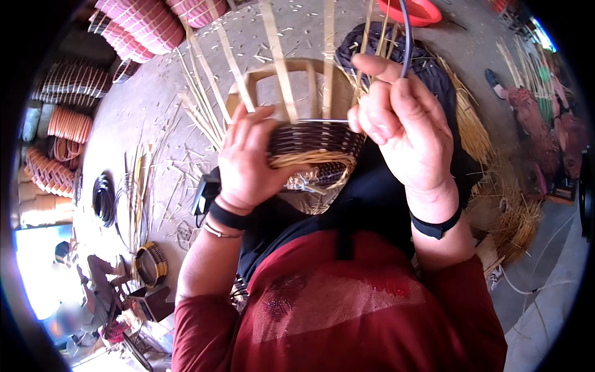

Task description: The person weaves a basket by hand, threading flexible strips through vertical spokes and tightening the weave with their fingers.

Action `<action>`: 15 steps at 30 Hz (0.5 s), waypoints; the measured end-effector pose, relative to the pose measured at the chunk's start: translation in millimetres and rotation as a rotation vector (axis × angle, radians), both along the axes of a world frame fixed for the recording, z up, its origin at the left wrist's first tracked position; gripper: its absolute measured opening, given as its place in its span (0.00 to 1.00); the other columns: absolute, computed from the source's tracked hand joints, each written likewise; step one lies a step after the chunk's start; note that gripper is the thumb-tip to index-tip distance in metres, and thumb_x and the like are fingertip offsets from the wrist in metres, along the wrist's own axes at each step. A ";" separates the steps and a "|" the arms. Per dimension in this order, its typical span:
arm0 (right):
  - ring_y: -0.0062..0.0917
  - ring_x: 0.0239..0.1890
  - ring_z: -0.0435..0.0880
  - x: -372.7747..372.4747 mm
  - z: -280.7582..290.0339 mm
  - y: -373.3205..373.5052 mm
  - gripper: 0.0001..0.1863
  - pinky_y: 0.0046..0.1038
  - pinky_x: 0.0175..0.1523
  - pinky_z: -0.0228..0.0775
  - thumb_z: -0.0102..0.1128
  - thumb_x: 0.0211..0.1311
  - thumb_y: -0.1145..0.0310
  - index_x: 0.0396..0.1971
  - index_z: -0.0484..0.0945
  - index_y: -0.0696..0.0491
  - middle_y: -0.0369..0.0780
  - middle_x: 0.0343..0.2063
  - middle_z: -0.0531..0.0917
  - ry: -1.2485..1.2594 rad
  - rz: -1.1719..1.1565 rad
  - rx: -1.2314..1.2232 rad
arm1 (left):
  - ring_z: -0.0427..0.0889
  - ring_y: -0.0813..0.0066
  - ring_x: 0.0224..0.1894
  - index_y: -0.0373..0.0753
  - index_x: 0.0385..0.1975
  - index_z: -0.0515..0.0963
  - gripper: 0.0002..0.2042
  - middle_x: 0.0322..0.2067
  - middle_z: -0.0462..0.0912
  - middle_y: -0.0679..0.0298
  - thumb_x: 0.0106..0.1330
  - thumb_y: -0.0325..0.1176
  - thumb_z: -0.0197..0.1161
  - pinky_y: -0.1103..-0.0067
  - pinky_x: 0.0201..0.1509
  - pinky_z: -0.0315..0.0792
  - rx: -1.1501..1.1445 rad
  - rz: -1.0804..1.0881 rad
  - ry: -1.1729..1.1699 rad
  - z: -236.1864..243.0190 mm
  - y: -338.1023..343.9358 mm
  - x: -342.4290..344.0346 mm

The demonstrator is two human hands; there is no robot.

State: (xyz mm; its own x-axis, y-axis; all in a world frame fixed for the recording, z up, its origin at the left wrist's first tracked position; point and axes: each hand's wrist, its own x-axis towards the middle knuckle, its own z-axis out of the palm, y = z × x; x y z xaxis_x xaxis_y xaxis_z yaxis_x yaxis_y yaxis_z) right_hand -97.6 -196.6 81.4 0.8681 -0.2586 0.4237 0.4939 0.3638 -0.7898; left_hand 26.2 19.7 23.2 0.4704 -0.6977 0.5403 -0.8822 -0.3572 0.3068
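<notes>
A half-woven basket [316, 141] rests on its side over my lap, with dark brown weave and a pale braided rim towards me. Long flat pale stakes [277, 59] fan out from its far edge. My left hand [245, 161] is closed round the basket's left side, fingers over the weave and thumb near the rim. Beyond the basket's right side, my right hand [409, 118] pinches a dark, shiny weaving strip [407, 34] that rises past the fingers. Its index finger points out to the left. A thin taut length runs from the weave's far edge to that hand.
Beyond the basket stands a pale wooden stool or frame [257, 77]. A red basin [414, 11] lies far off, dark cloth [434, 74] nearer. Stacked pink baskets [145, 25], a black coil [103, 198] and a woven ring [150, 263] are left; straw bundles [471, 121] right.
</notes>
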 end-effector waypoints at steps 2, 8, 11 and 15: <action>0.16 0.26 0.68 15.2 -10.9 6.8 0.24 0.29 0.47 0.73 0.43 0.81 0.57 0.62 0.72 0.61 0.29 0.22 0.67 0.041 0.103 0.086 | 0.75 0.44 0.61 0.37 0.47 0.74 0.39 0.56 0.76 0.50 0.37 0.53 0.84 0.55 0.71 0.64 -0.130 0.045 -0.021 -32.4 35.5 15.3; 0.14 0.25 0.66 47.6 -82.5 -0.1 0.22 0.30 0.46 0.72 0.48 0.79 0.57 0.59 0.72 0.59 0.27 0.22 0.63 0.150 0.040 0.318 | 0.57 0.42 0.74 0.34 0.66 0.60 0.53 0.69 0.62 0.45 0.41 0.49 0.84 0.52 0.75 0.51 -0.064 0.218 0.156 -75.9 33.4 -4.7; 0.15 0.26 0.66 46.4 -75.0 -0.4 0.20 0.31 0.47 0.72 0.47 0.79 0.58 0.58 0.73 0.58 0.27 0.23 0.64 0.226 0.021 0.300 | 0.51 0.46 0.76 0.41 0.74 0.55 0.59 0.71 0.58 0.45 0.42 0.56 0.81 0.49 0.77 0.38 0.011 0.349 -0.003 -20.2 10.2 -23.6; 0.20 0.37 0.78 42.9 -60.1 -1.1 0.18 0.31 0.53 0.74 0.49 0.79 0.60 0.57 0.75 0.56 0.33 0.35 0.77 0.366 -0.075 0.286 | 0.58 0.48 0.73 0.50 0.70 0.67 0.47 0.68 0.64 0.48 0.49 0.61 0.74 0.50 0.76 0.44 0.180 0.160 -0.073 -14.5 -27.6 -35.6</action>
